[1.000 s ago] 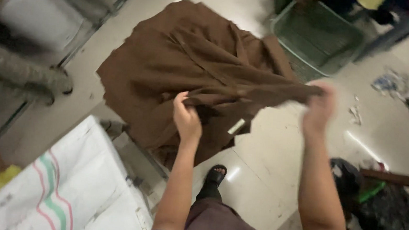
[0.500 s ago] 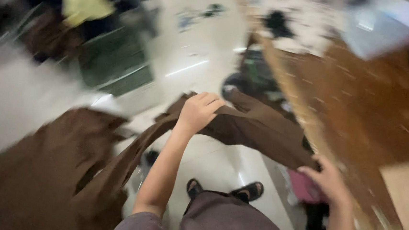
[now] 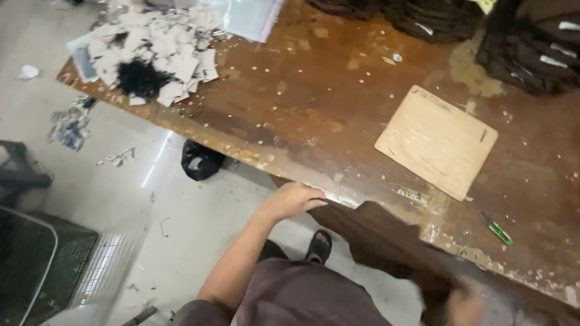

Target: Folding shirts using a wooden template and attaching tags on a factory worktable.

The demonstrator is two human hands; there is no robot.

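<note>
Worn brown desk fills the upper right of the frame, carrying a pale wooden board, green snips, paper scraps at upper left and stacked dark garments along the top. Brown garment hangs over the near desk edge at lower centre. Left hand pinches its corner at the edge; right hand, blurred at lower right, appears closed on the hanging end. Judgement: keep both hands wide apart, hold the cloth taut, lift it clear of the edge and spread it flat beside the board
</note>
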